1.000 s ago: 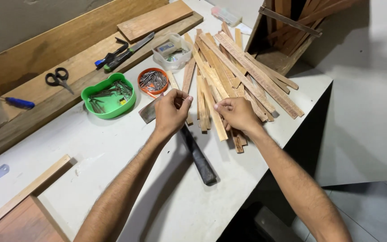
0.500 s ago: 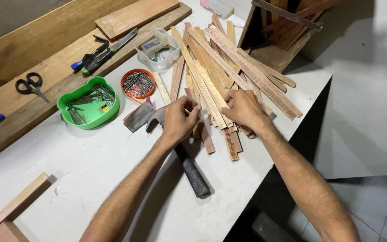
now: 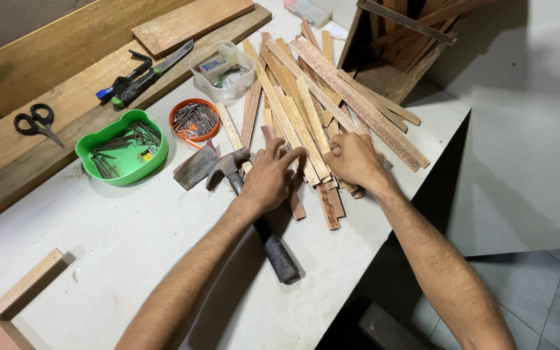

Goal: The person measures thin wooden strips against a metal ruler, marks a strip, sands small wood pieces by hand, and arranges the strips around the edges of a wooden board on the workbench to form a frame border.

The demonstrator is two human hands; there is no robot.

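Nearest to me, a claw hammer (image 3: 254, 214) is lying on the white surface (image 3: 131, 259), its dark handle pointing toward the near edge and its rusty head sitting just left of the person's left hand (image 3: 268, 178). That hand is resting palm down across the hammer's neck, its fingers spread apart and reaching onto the near ends of a loose pile of thin wooden slats (image 3: 312, 116); its grip is not clamped on anything. The right hand (image 3: 354, 159) is lying just beside it, its fingers curled together over the slat ends, though I cannot tell whether they are actually pinching one. The slats are fanning out from both hands toward the far right of the surface. Left of the hammer head, a small cardboard box (image 3: 194, 167) is lying flat, then a green tub of nails (image 3: 122, 152) and a round orange dish of nails (image 3: 194, 120). Further back, a clear plastic container (image 3: 223, 68), a knife (image 3: 153, 74) and scissors (image 3: 34, 121) are resting on wooden planks (image 3: 53, 84).
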